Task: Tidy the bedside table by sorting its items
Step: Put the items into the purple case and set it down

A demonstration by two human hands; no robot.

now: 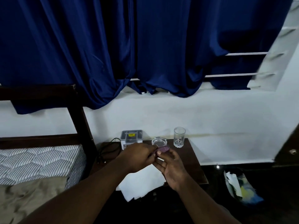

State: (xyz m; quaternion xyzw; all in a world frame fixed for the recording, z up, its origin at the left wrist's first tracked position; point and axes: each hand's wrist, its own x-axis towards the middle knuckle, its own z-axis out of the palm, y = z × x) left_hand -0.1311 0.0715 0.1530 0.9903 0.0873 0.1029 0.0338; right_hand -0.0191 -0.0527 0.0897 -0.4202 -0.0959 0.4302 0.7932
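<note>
Small purple case held up just above the back half of the bedside table, in front of the ashtray, between both hands. Left hand comes in from the left, fingers curled, pinching the case's left end. Right hand is under and beside it, thumb on the case against the forefinger, other fingers loosely straight and spread; exact contact is blurred. Table is dark wood and stands against the wall. White paper sheets lie on its front part, overhanging the near edge, partly under the hands. At the back: clear glass ashtray, and just right of it an upright drinking glass, which looks empty. Grey-white box with a yellow sticker sits at back left, partly hidden by the left hand. Black cable loops at the table's left edge. Left of the table: dark wooden bed frame, striped mattress, beige blanket. White wall behind, dark blue curtain hanging over the window sill, white window bars showing at right. Dark floor at right with a bag holding crumpled paper. Room is dim.
</note>
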